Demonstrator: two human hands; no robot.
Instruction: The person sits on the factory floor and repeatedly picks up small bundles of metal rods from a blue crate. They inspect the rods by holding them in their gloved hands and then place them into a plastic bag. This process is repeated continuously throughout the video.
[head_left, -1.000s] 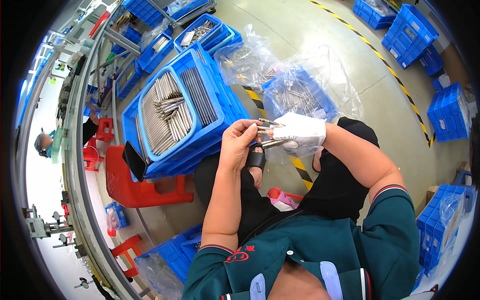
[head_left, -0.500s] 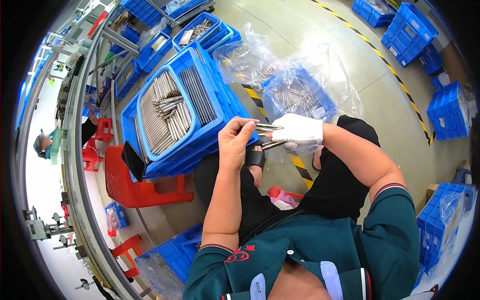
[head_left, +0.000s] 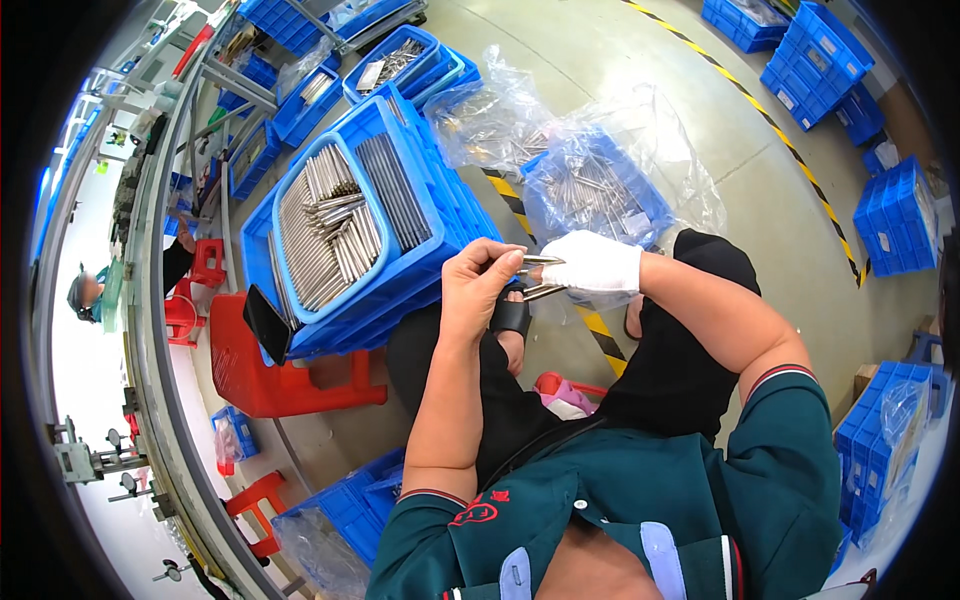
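Observation:
My bare left hand [head_left: 476, 284] is closed, thumb and fingertips pinched at the end of a slim, shiny metal rod [head_left: 543, 260]. The white-gloved right hand [head_left: 598, 264] is wrapped round several such rods, and another rod [head_left: 543, 292] juts from below its fingers toward the left. Both hands are close together above my lap; the glove hides most of the rods' length. Left of them, a light-blue basket [head_left: 357, 284] full of rods, partly in rows and partly crossed, sits in a blue crate [head_left: 425, 262]. Darker rods [head_left: 393, 190] stand in a row beside the basket.
Beyond my hands, a plastic-lined blue crate [head_left: 655, 205] holds loose metal pieces, with a clear bag [head_left: 480, 120] next to it. A red stool [head_left: 250, 365] is under the stacked crates. Blue crates [head_left: 895, 218] are stacked at right. Another person sits at far left.
My right hand has shifted slightly left, closer to my left hand. Less of the rods shows between the hands, and their angle has changed a little.

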